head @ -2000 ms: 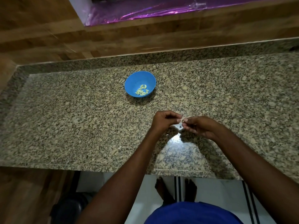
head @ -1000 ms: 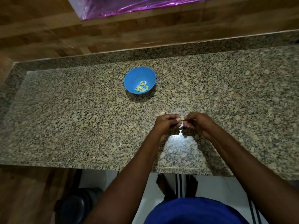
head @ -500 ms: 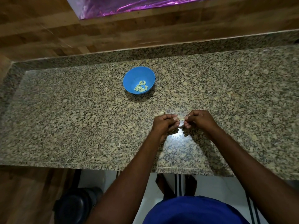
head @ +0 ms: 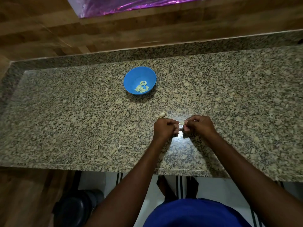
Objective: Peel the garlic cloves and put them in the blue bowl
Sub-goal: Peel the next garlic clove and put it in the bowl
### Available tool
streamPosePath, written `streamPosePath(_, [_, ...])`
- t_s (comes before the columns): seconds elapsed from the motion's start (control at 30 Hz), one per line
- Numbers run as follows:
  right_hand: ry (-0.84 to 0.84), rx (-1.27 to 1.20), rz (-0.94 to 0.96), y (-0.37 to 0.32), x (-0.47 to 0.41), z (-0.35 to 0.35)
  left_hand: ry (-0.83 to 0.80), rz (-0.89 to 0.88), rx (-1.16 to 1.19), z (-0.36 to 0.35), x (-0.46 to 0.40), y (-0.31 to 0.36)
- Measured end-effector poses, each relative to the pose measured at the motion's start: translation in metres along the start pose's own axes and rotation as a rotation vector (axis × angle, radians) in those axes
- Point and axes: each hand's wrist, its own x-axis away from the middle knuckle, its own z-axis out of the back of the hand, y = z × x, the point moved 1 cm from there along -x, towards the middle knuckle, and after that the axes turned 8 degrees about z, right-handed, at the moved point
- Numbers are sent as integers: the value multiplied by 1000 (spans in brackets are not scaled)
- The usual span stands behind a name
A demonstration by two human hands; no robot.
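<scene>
Granite counter point(head: 65, 112): your left hand point(head: 164, 129) and right hand point(head: 199, 126) both pinch one garlic clove point(head: 181, 123) between curled fingertips, low over it, to strip skin. Blue bowl point(head: 131, 77) sits beyond, holding peeled cloves.

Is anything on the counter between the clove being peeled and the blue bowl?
Nothing blocks the way. Both hands, left and right, pinch the clove; only a loose garlic piece lies near that line, flat on the counter, short of the bowl.
</scene>
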Motion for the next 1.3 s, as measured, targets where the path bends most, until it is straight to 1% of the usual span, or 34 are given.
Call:
streamPosePath(0.1, [16, 10, 18, -1, 4, -1, -62, 82, 166, -4, 7, -1])
streamPosePath(0.17, [22, 23, 15, -2, 6, -2, -51, 102, 241, -5, 10, 0])
streamPosePath(0.23, [12, -1, -30, -3, 7, -3, -60, 120, 287, -6, 11, 1])
streamPosePath(0.4, [15, -123, -173, -5, 8, -5, -80, 85, 257, -6, 12, 4])
streamPosePath(0.47, [52, -131, -185, -3, 8, -7, -52, 66, 234, -7, 13, 3])
streamPosePath(0.57, [140, -108, -171, -1, 8, -8, 7, 85, 249, -6, 12, 0])
streamPosePath(0.63, [133, -88, -193, 1, 8, -7, 4, 89, 258, -5, 12, 0])
streamPosePath(0.7, [129, -3, -176, 3, 8, -6, -9, 75, 240, -4, 12, 0])
streamPosePath(0.8, [135, 270, -29, 3, 8, -5, -10, 44, 188, -2, 13, 4])
streamPosePath(0.87, [106, 352, 19, 1, 8, -5, -12, 4, 118, -1, 13, 6])
streamPosePath(1.0, [34, 231, -11, -1, 8, -6, 7, -82, -66, 0, 13, 8])
streamPosePath(1.13, [6, 124, -83, 0, 9, -7, 3, -115, -115, 1, 14, 10])
streamPosePath(1.23, [-2, 101, -77, 3, 12, -7, -18, -125, -111, 2, 16, 11])
streamPosePath(1.3, [30, 99, -80, 4, 12, -7, -14, -146, -143, 2, 17, 11])
